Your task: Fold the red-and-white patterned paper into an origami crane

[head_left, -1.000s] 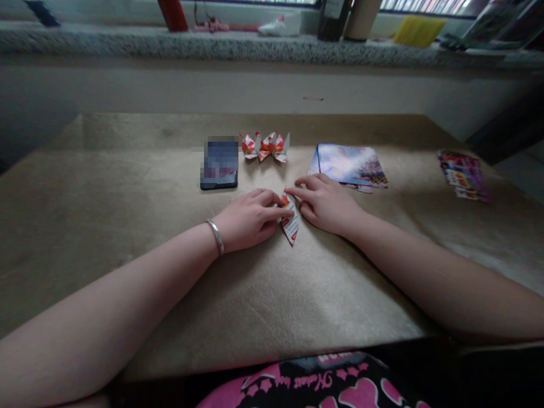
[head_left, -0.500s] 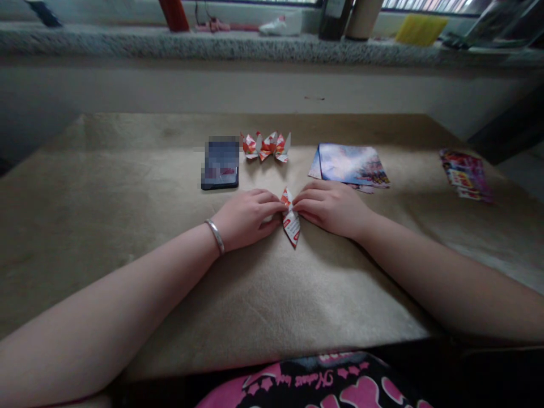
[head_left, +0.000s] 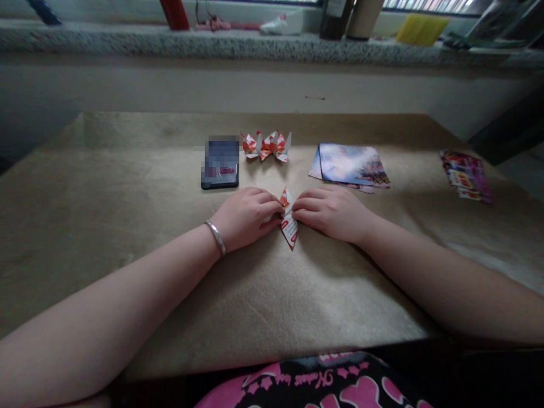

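Observation:
A folded origami paper (head_left: 290, 225), red and white with print, forms a narrow diamond pointing toward me on the table. My left hand (head_left: 250, 218), with a silver bangle at the wrist, pinches its left edge. On the opposite edge are the closed fingers of my right hand (head_left: 334, 212). Both thumbs are partly hidden. Behind the paper stand folded paper cranes (head_left: 267, 146) in the same red and white pattern, close together.
A phone-like dark device (head_left: 221, 164), partly blurred out, lies left of the cranes. Printed picture sheets (head_left: 352, 164) are stacked to the right, and colourful packets or cards (head_left: 465, 174) lie farther right. Beyond the table (head_left: 140, 170) runs a granite sill (head_left: 238, 45) with bottles and a yellow block (head_left: 422, 29).
The folded paper now lies slightly flatter and wider, its near tip a little farther left. My fingers have shifted slightly along its edges; the other things stay put.

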`<state>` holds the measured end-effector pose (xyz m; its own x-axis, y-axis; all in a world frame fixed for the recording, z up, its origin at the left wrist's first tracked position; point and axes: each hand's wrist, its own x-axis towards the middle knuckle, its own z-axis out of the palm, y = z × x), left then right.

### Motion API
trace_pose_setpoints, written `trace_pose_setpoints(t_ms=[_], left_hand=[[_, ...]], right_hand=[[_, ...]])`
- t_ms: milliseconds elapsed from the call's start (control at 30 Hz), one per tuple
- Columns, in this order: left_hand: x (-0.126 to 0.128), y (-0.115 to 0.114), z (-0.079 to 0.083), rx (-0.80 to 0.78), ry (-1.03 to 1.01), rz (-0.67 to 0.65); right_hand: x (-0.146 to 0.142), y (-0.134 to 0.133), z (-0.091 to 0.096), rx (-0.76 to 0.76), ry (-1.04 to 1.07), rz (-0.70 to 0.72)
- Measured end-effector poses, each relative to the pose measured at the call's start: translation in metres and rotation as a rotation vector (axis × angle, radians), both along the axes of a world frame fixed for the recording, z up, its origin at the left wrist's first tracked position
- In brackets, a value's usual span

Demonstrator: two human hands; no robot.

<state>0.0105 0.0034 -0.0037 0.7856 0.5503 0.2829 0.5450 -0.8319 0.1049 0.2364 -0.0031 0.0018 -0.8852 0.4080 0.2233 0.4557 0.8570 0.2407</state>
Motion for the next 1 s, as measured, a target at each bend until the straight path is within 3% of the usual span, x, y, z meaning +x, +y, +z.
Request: trace_pose_setpoints(t_ms=[333, 633, 833, 1000], left_hand=[[-0.002, 0.001, -0.002, -0.004, -0.019, -0.018], [0.001, -0.002, 0.003, -0.007, 0.003, 0.003], [0.001, -0.004, 0.003, 0.007, 0.011, 0.013], [0.001, -0.001, 0.000, 0.086, 0.029, -0.021]], right_hand=[[-0.001, 0.003, -0.005, -0.127, 0.139, -0.045], [-0.003, 0.007, -0.012, -0.421, 0.478, -0.089], [-0.004, 0.007, -0.015, -0.411, 0.486, -0.095], [-0.004, 0.002, -0.013, -0.298, 0.370, -0.145]])
